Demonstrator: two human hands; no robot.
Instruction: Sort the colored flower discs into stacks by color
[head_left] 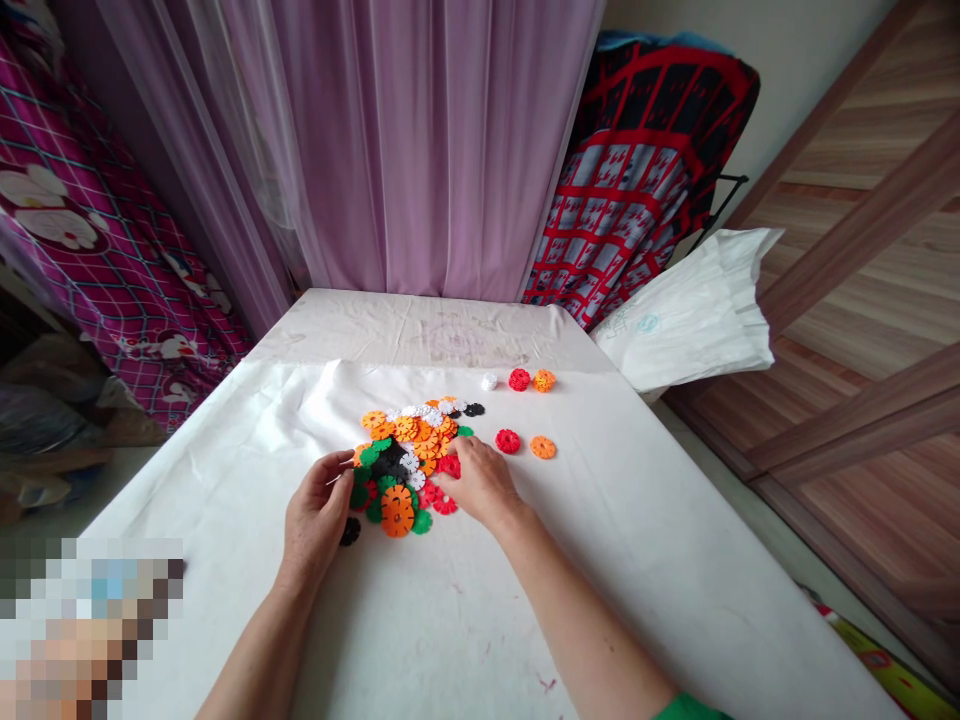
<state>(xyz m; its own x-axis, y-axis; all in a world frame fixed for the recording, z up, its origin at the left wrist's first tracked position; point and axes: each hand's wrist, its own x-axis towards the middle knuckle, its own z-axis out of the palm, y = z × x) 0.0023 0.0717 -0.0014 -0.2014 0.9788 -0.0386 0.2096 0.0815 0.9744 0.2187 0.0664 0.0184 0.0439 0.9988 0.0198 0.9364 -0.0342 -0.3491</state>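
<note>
A pile of notched plastic discs, flower-shaped building pieces, lies on the white-covered table between my hands. Large orange discs (397, 511), green discs (381, 450), white discs (410, 466) and black discs (388, 461) overlap there. At the pile's left edge is my left hand (319, 508), its fingers curved, thumb and forefinger a little apart beside the green pieces. From the right, my right hand (484, 482) reaches into the pile, with thumb and fingers around a red disc (449, 466). One black disc (350, 531) lies near my left wrist.
To the right lie a red disc (508, 441) and an orange disc (543, 447). Behind them sit small white (489, 382), red (519, 380) and orange (544, 380) clusters. A white bag (686, 310) stands by the table's right edge. Purple curtains (442, 150) hang behind the table (637, 520).
</note>
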